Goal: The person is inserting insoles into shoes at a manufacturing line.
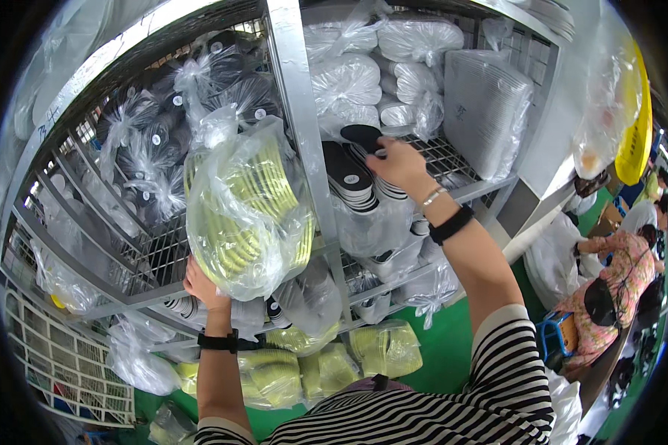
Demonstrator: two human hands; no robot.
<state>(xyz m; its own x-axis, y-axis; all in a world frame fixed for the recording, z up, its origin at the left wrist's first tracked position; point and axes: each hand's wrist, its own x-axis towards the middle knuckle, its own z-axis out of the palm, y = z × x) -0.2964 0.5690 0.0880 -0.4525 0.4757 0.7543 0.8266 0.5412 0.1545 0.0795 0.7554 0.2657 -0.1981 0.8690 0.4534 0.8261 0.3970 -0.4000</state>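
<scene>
My left hand (205, 285) is closed on the lower left edge of a clear plastic bag of yellow-green soles (249, 200), which is tilted up at the front of the left rack; some fingers are hidden behind it. At the right rack, my right hand (399, 165) pinches a dark insole (361, 136) at its near end, lifted a little above its stack. Beside it lies a stack of black-topped insoles with white edges (346, 169), the top one bearing a round white sticker. The stacks sit in an opened plastic bag (371, 226).
Metal racks with an upright post (293, 96) hold several bagged bundles (346, 79) and a wrapped white stack (486, 107). Bags of yellow-green soles (382, 348) lie low under the rack. At the right, a person in patterned clothes (608, 278) sits among large white bags (553, 259).
</scene>
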